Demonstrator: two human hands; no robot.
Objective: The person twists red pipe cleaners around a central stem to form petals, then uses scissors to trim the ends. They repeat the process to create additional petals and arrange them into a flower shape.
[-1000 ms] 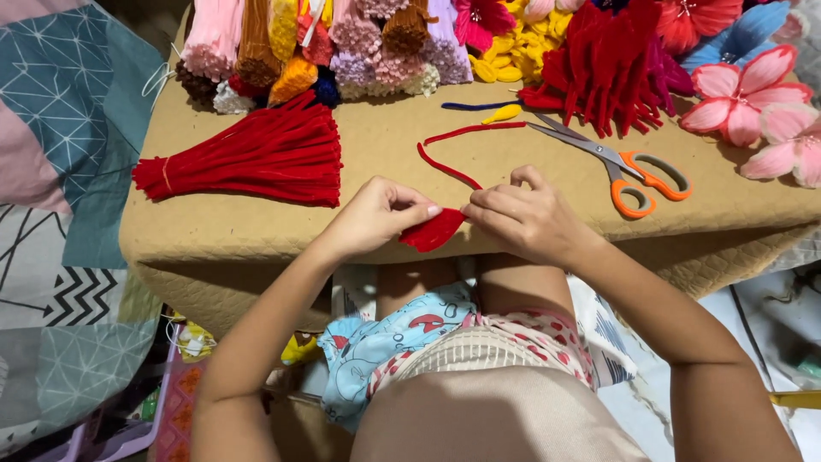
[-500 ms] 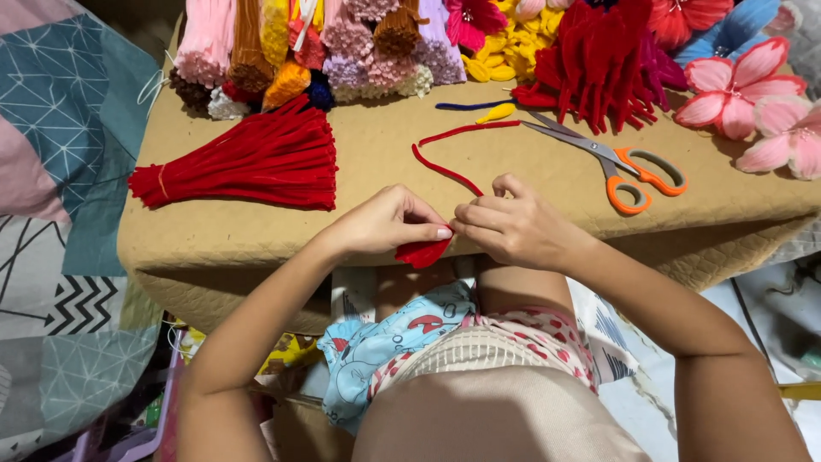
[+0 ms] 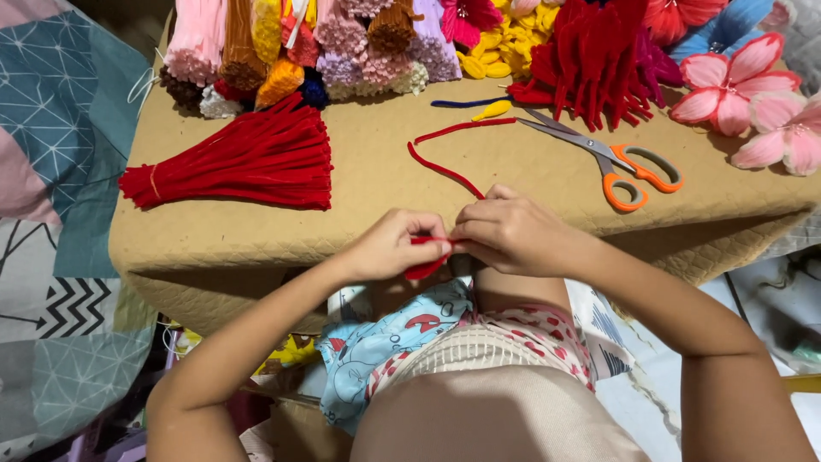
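My left hand (image 3: 392, 246) and my right hand (image 3: 511, 231) meet at the near edge of the tan padded table (image 3: 214, 248). Both pinch a red pipe cleaner (image 3: 445, 168), bent into a small red loop between my fingertips. Its free end runs away from my hands across the table and curves toward the scissors. A bundle of red pipe cleaners (image 3: 244, 158), tied at its left end, lies to the left of my hands.
Orange-handled scissors (image 3: 611, 154) lie open at the right. Bundles of pink, orange, lilac and brown pipe cleaners (image 3: 291, 43) line the far edge. Finished red pieces (image 3: 594, 60) and pink flowers (image 3: 740, 85) sit at the far right. Patterned cloth (image 3: 51, 171) lies on the left.
Both hands have drawn closer to the table's near edge while working the red loop between the fingertips. The pipe cleaner's tail shifted slightly on the table.
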